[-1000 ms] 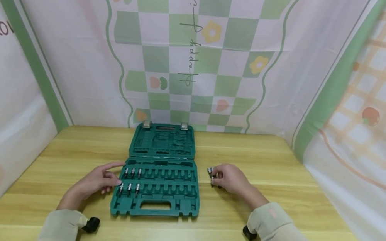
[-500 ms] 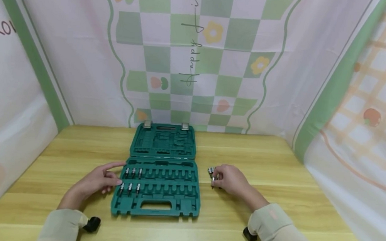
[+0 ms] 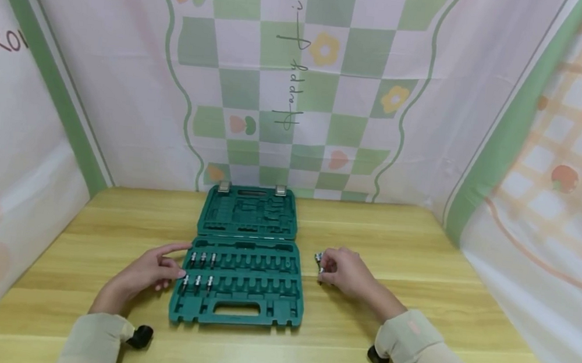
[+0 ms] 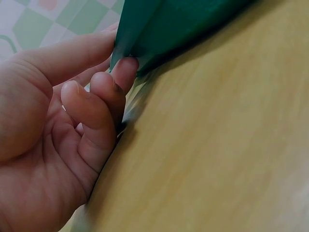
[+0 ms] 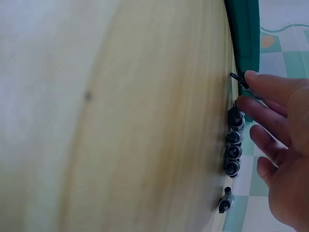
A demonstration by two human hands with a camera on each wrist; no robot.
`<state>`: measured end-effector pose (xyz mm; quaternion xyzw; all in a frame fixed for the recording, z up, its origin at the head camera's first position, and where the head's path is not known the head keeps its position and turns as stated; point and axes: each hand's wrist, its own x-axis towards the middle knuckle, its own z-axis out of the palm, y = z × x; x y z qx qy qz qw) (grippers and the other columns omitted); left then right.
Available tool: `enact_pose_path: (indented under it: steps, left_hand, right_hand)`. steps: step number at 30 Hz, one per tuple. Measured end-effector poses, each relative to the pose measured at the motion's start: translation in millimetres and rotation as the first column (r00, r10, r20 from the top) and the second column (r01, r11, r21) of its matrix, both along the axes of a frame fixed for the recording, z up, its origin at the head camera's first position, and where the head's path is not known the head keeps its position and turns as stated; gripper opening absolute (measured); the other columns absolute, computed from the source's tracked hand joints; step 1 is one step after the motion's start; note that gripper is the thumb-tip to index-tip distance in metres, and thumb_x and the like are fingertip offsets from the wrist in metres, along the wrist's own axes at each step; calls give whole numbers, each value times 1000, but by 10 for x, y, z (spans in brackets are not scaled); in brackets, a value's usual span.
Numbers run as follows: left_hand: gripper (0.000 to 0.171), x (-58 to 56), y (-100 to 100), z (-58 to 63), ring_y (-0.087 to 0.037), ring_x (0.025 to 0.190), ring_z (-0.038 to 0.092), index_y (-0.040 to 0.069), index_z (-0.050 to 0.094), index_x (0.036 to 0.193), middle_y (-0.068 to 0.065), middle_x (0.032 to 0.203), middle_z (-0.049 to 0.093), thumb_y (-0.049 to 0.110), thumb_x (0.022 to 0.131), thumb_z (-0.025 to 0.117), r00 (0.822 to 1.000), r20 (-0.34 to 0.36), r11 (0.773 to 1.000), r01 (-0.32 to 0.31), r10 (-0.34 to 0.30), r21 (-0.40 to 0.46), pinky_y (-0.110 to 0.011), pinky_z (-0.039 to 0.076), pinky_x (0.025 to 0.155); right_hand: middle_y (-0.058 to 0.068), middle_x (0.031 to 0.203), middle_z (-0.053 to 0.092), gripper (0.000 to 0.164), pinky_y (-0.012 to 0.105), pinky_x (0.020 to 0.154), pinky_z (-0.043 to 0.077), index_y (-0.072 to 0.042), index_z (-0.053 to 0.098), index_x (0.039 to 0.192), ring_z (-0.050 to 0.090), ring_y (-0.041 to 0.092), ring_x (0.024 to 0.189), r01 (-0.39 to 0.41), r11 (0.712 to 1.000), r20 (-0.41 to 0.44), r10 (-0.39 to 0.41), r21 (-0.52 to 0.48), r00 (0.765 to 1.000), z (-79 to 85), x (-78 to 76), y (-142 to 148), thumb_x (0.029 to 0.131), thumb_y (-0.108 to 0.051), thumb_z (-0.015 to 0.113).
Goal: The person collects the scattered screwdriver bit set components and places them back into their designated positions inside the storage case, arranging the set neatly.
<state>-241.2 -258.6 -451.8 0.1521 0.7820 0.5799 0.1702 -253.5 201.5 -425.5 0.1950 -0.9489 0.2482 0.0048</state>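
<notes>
A green plastic tool case [image 3: 235, 320] lies open on the table, its lid laid back. Several bit sockets, silver with dark tips, sit at the left end of its two slotted rows, such as this bit socket [image 3: 198, 281]. My left hand [image 3: 144, 272] touches the case's left edge with thumb and index finger extended; the other fingers bend loosely. Right of the case, my right hand [image 3: 348, 272] pinches a bit socket [image 5: 239, 80] between thumb and index finger, dark tip showing. Several more bit sockets [image 5: 233, 152] lie in a line under that hand, mostly hidden in the head view.
The wooden table [image 3: 370, 230] ends at a patterned cloth [image 3: 326, 91] behind the case, with more cloth on both sides. A metal latch [image 3: 281, 190] stands up at the lid's far edge. Black wrist cameras sit at both cuffs.
The head view has shifted slightly, so everything appears a little further right. My right hand stays over the loose bit sockets, fingers slightly moved around one; my left hand keeps its place.
</notes>
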Motion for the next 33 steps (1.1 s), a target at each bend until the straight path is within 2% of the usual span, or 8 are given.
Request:
enact_pose_path:
  steps: [5,12,22,26,33]
  left_hand:
    - [71,-10,-4,-14,-15,57,53,6,31,152,-15,88,66,16,92,68,1000,2,1000,-2,2,3,-27,49,51]
    - [71,-10,0,-6,-15,57,53,6,30,152,-15,88,66,15,93,68,1000,-1,1000,3,-3,9,-27,48,51]
    - [70,-6,4,-2,-15,56,53,7,31,152,-15,88,66,14,93,68,1000,5,1000,-9,9,3,-27,49,51]
    - [70,-9,4,-4,-15,56,53,6,31,152,-15,88,66,13,93,67,1000,3,1000,-8,8,5,-27,49,51]
    - [71,-6,1,3,-15,57,53,6,31,152,-16,89,67,15,92,68,1000,5,1000,-7,7,4,-27,49,51]
  right_hand:
    - [-10,78,57,17,49,85,37,-19,63,84,52,12,78,-13,1000,6,13,-20,1000,8,-17,-27,82,-16,79]
    - [-6,82,60,8,35,71,49,-13,69,93,55,13,78,10,999,-4,-10,-50,1000,67,-26,-101,87,-12,75]
    - [-4,88,59,12,36,71,48,-13,72,100,55,16,84,36,997,-77,-41,-65,996,126,-25,-238,88,-15,74]
    - [-3,88,60,12,33,70,49,-12,72,99,55,17,84,20,995,-91,-30,-101,995,154,-29,-317,87,-14,74]
    - [-4,86,59,11,33,71,48,-11,70,96,55,19,86,-2,994,-109,-10,-109,994,184,-48,-455,86,-13,75]
